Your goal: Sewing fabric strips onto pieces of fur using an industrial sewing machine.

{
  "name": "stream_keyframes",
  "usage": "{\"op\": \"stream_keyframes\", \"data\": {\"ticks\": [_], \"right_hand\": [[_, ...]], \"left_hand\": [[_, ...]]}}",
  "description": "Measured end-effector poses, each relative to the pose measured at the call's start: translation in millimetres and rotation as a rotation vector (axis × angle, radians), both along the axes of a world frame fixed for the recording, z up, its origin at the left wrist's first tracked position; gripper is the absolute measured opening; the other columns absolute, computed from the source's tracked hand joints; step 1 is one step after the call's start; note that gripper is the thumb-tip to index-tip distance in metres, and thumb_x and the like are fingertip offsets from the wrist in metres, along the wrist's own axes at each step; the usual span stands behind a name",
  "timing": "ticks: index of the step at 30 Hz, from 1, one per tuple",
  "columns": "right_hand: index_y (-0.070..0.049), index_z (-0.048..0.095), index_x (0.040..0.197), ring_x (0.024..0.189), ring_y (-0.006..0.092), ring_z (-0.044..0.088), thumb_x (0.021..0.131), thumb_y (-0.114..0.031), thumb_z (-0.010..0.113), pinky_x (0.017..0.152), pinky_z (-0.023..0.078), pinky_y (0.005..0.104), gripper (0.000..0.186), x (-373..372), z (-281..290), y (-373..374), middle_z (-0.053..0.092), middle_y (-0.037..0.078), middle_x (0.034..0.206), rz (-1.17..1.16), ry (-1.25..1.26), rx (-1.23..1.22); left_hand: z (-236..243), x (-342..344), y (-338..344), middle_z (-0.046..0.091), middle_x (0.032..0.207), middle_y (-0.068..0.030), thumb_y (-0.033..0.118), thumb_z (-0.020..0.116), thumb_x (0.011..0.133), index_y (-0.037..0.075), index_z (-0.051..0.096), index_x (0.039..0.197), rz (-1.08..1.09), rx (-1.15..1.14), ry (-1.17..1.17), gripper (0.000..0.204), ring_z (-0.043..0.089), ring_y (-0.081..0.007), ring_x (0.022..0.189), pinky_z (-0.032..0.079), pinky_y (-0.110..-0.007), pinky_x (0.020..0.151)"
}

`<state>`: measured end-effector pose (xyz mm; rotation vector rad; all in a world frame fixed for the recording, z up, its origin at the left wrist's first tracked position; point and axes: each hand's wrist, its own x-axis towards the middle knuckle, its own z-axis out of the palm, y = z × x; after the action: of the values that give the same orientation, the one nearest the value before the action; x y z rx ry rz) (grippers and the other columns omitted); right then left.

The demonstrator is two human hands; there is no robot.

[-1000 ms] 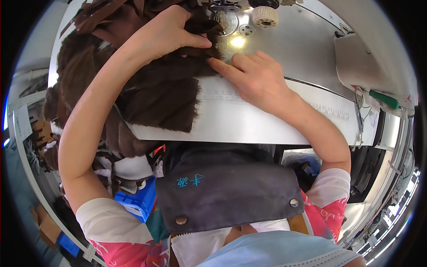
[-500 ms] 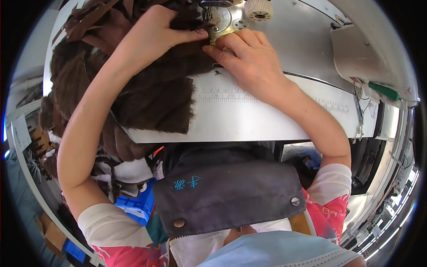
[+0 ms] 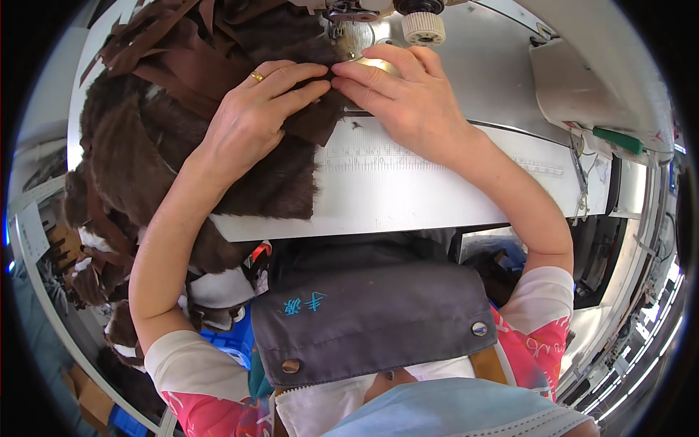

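Observation:
Dark brown fur [image 3: 277, 182] lies across the table's left side, its edge running up to the sewing machine [image 3: 353, 13]. My left hand [image 3: 251, 116], with a gold ring on one finger, rests on the fur just in front of the machine; its fingers are closed on the fur's edge. Facing it, fingertips almost touching, my right hand [image 3: 411, 98] pinches the same edge from the right. What lies directly under the fingertips is hidden. Brown strips of smooth material [image 3: 175, 51] are heaped beyond my left hand.
A printed ruler scale [image 3: 393, 162] runs along the white tabletop [image 3: 408, 204]. A ribbed cream knob [image 3: 423, 28] sits beside the machine head. At right is a green-handled tool [image 3: 617, 140]. Fur scraps hang off the left edge above a blue crate [image 3: 233, 339].
My left hand has come back from beside the machine toward me, its fingers now meeting my right hand's. The right hand has shifted slightly. A fur corner now folds below the left hand.

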<state>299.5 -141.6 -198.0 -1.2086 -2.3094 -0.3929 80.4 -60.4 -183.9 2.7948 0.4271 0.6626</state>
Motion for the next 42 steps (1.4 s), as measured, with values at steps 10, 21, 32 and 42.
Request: {"op": "stream_keyframes", "data": {"ticks": [10, 21, 32, 42], "right_hand": [[-0.015, 0.068, 0.108, 0.104, 0.0257, 0.051, 0.073, -0.004, 0.062, 0.088, 0.039, 0.0376, 0.038, -0.7, -4.7, 8.7, 0.061, 0.005, 0.108, -0.115, 0.12, -0.177], [-0.017, 0.069, 0.107, 0.101, 0.0271, 0.052, 0.076, -0.011, 0.066, 0.084, 0.04, 0.0366, 0.032, -6.5, 1.5, 15.7, 0.059, 0.01, 0.1, -0.161, 0.085, -0.12], [-0.015, 0.068, 0.108, 0.1, 0.0263, 0.052, 0.077, -0.011, 0.064, 0.083, 0.041, 0.0361, 0.031, -8.8, 2.0, 12.9, 0.058, 0.009, 0.097, -0.167, 0.049, -0.151], [-0.016, 0.067, 0.11, 0.111, 0.0161, 0.049, 0.074, -0.009, 0.062, 0.069, 0.042, 0.0321, 0.037, -16.7, 3.3, 1.7, 0.053, -0.008, 0.12, -0.164, -0.098, -0.021]], "left_hand": [[-4.7, 6.0, 23.4, 0.062, 0.107, -0.0075, -0.011, 0.058, 0.058, 0.003, 0.067, 0.101, -0.015, -0.036, -0.087, 0.046, 0.058, -0.0277, 0.098, 0.051, -0.035, 0.083], [-5.8, 5.7, 31.6, 0.062, 0.101, -0.0068, -0.01, 0.06, 0.062, 0.004, 0.068, 0.1, 0.01, -0.001, -0.103, 0.042, 0.058, -0.0269, 0.095, 0.051, -0.035, 0.081], [-6.4, 4.6, 31.9, 0.063, 0.101, -0.0057, -0.01, 0.06, 0.06, 0.004, 0.068, 0.1, -0.008, -0.037, -0.105, 0.043, 0.059, -0.0268, 0.095, 0.051, -0.035, 0.079], [-4.2, -2.1, 19.8, 0.063, 0.103, -0.0047, -0.01, 0.06, 0.062, 0.004, 0.068, 0.101, 0.009, 0.032, -0.114, 0.042, 0.06, -0.0251, 0.091, 0.052, -0.033, 0.078]]}}
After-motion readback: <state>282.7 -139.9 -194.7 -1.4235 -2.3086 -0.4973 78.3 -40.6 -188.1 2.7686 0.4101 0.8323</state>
